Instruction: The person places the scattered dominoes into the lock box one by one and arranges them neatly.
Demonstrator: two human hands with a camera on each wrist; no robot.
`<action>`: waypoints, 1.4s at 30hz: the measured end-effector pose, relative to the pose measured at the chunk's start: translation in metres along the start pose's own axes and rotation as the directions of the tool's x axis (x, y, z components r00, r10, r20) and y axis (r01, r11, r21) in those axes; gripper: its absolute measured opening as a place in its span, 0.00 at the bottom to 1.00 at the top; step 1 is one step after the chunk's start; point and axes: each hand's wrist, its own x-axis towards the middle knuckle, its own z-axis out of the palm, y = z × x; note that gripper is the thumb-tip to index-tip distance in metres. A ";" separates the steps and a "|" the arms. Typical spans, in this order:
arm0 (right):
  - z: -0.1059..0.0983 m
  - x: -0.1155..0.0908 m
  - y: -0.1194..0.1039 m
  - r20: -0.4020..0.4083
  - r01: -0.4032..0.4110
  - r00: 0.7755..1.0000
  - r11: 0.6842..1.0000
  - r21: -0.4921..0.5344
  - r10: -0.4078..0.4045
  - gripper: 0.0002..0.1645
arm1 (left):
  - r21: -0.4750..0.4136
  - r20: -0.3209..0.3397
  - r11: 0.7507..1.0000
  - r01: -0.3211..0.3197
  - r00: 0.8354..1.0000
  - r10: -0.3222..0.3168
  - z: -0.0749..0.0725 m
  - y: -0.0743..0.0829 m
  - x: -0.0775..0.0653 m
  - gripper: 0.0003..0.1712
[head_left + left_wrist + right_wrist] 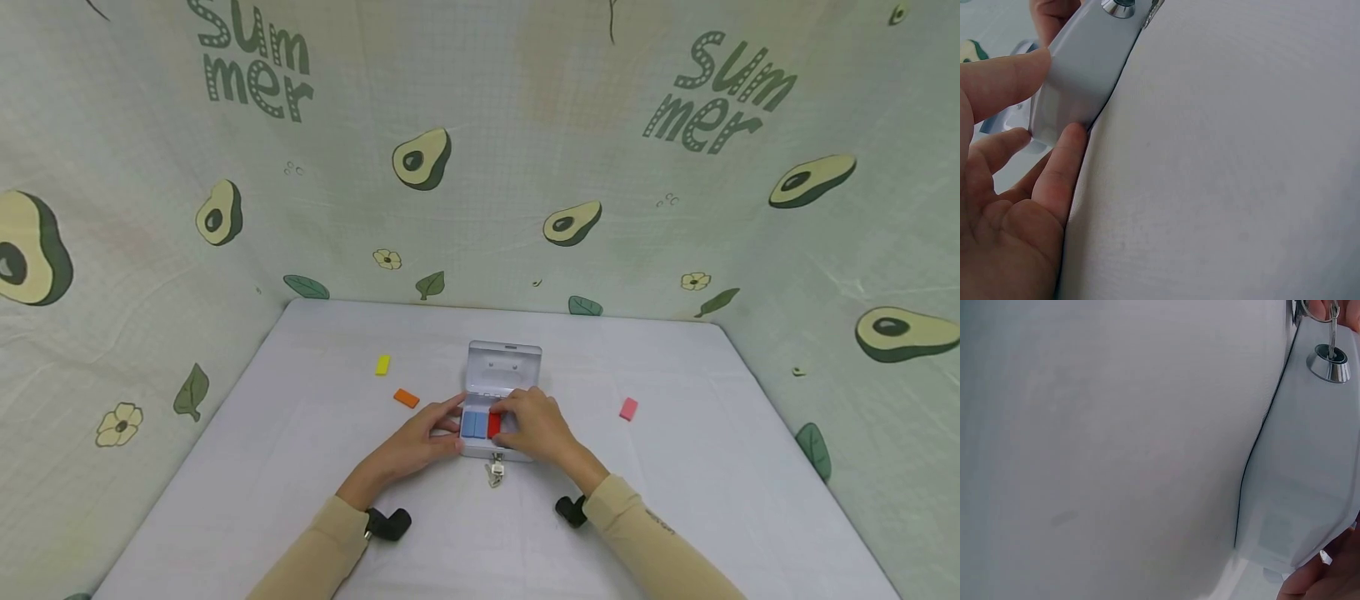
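Observation:
A small pale cash box [474, 452] stands with its lid [503, 367] raised; keys [496, 472] hang from its front lock. Two blue blocks [474, 424] lie side by side in its left part. My right hand [542, 425] reaches in and pinches a red block [493, 425] between thumb and fingers, just right of the blue ones. That hand hides the box's right part. At the left wall, my left hand [420, 437] touches the box. In the left wrist view its thumb [1007, 84] rests near the upper edge, the other fingertips against the side.
On the white table [337, 533], a yellow block [383, 365] and an orange block [407, 398] lie left of the box. A pinkish-red block [628, 408] lies to its right. A cloth with avocado prints [422, 159] hangs behind and at the sides.

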 end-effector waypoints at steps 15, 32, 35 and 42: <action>0.002 0.000 -0.004 -0.006 -0.003 1.000 1.000 -0.027 0.003 0.22 | 0.003 -0.006 1.000 0.015 1.000 -0.015 0.000 0.000 -0.001 0.46; 0.002 -0.001 -0.006 -0.019 -0.003 1.000 1.000 -0.014 0.003 0.23 | 0.020 -0.002 1.000 0.009 1.000 -0.009 0.001 -0.002 0.000 0.46; 0.001 -0.001 -0.006 -0.019 -0.003 1.000 1.000 -0.015 0.003 0.23 | 0.022 0.001 1.000 0.010 1.000 -0.010 0.000 -0.001 0.000 0.46; 0.001 -0.001 -0.006 -0.020 -0.008 1.000 1.000 -0.024 0.007 0.23 | 0.018 -0.008 1.000 0.014 1.000 -0.014 0.000 0.003 -0.002 0.46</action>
